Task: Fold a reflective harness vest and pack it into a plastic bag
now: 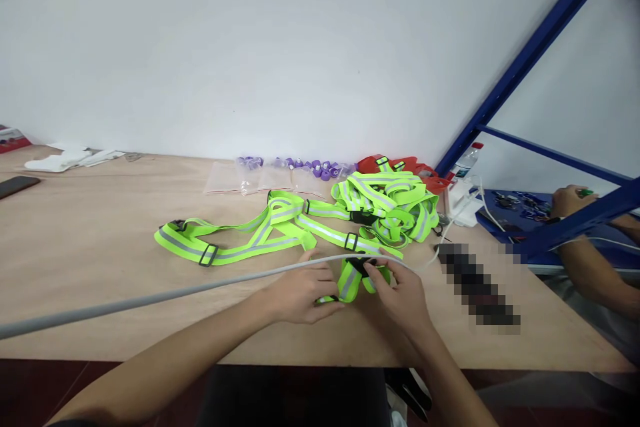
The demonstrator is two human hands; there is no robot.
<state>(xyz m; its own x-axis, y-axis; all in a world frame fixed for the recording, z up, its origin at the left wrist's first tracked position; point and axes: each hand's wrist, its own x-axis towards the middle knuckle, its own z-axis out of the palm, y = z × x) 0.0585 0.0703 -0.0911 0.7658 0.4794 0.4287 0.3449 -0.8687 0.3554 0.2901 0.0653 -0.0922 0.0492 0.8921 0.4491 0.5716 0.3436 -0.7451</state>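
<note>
A neon-green reflective strap harness (245, 250) with silver stripes lies on the table, its loops spread to the left. Its near end comes up between my two hands. My left hand (303, 293) is closed on a green strap, with a dark piece showing at the fingertips. Thumb and fingers of my right hand (403, 290) pinch a black buckle (359, 265) on the harness. Black slider buckles sit along the straps, one slider (208, 255) on the left loop. A grey cable (200, 288) crosses the view in front of my hands and hides part of them.
Behind the harness is a heap of similar green straps (385, 197). Clear plastic bags (270, 179) and small purple items (325, 170) lie by the wall. A blue metal frame (530, 47) rises at right; beyond it, another person's hand (570, 200) works. A bottle (467, 160) stands nearby.
</note>
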